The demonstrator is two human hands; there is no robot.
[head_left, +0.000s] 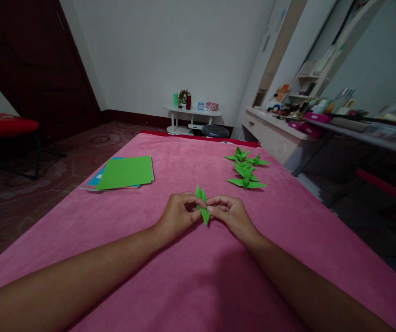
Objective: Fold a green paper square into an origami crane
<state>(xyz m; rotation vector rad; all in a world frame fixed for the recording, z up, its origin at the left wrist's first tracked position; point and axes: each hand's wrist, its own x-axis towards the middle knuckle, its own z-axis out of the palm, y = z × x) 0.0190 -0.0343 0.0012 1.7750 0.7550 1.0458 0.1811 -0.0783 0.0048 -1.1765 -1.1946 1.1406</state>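
Note:
A small piece of folded green origami paper stands between my two hands, just above the pink cloth. Its upper end splits into two narrow points, and its lower end tapers to one. My left hand pinches it from the left with thumb and forefinger. From the right, my right hand grips it the same way, its fingertips close to the left ones. Fingers cover the middle of the folded paper. Beyond my right hand lie several finished green paper cranes in a cluster.
A stack of square paper, green sheet on top and blue beneath, lies to the left. Past the far edge stands a low white table with small items. At right is a dresser crowded with bottles; at left, a red chair.

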